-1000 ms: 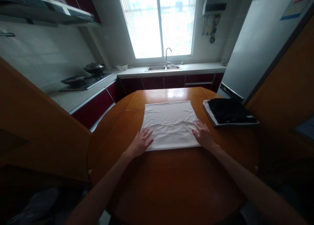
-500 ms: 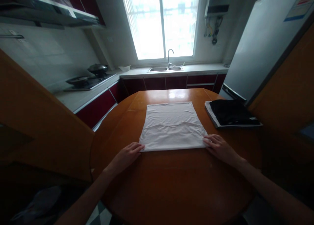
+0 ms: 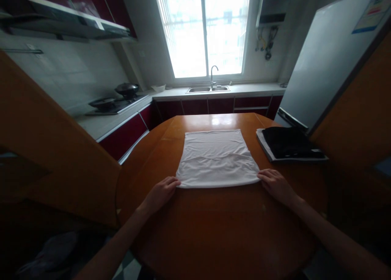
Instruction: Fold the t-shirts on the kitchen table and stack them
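A white folded garment (image 3: 216,159), perhaps a shirt, lies flat on the brown wooden table (image 3: 220,223), with small wrinkles across its nearer half. My left hand (image 3: 163,190) pinches its near left corner. At the near right corner, my right hand (image 3: 276,185) is closed on the cloth in the same way. The near edge runs almost straight between both hands. My thumbs are mostly hidden from view.
A stack of folded dark and light clothes (image 3: 291,143) rests on the table's right side. Beyond the table are a counter with a sink (image 3: 207,89) and a stove with pans (image 3: 126,89). A fridge (image 3: 330,60) stands at the right.
My right hand has shifted slightly right and its fingers now pinch the garment's corner. My left hand stays at the left corner. The camera view has tilted slightly upward.
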Tool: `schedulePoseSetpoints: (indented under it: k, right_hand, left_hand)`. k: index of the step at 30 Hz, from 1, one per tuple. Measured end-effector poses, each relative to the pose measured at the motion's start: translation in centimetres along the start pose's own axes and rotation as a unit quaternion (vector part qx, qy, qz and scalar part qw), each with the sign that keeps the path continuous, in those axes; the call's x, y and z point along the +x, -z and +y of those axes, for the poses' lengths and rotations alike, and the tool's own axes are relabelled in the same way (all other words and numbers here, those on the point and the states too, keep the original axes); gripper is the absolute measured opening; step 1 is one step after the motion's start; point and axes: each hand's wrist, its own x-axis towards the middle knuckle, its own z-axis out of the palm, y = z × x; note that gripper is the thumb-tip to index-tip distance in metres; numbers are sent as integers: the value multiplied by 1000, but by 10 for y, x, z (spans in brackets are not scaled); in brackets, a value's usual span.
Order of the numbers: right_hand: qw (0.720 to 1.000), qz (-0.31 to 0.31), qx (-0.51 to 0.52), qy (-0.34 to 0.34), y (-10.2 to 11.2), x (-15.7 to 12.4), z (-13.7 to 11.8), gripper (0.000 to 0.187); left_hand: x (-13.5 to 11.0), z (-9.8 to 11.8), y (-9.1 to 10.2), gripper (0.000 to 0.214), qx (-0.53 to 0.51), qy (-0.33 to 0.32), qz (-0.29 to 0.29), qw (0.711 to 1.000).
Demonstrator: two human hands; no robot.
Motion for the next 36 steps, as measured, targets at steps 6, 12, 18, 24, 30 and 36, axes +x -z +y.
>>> schedulePoseSetpoints:
  k: [6, 12, 18, 24, 30, 36]
  right_hand:
    - [999, -14, 48, 9, 17, -1, -9, 23]
    - [984, -122, 127, 19, 50, -30, -38, 20]
    - [979, -70, 171, -87, 49, -34, -36, 21]
    - [961, -16, 176, -212, 6, 19, -4, 24]
    - [944, -122, 196, -235, -6, 43, 3, 17]
    - [921, -121, 280, -243, -4, 47, 4, 20]
  left_hand:
    - [-4, 6, 10, 29, 13, 1, -14, 1000]
    - [-41, 32, 38, 34, -79, 21, -100, 992]
    - [-45, 24, 56, 26, -203, 102, -105, 968]
    - [17, -11, 25, 36, -176, 211, 6, 962]
    - [40, -24, -1, 29, -160, 199, -69, 964]
    - [40, -27, 3, 35, -214, 202, -85, 952]
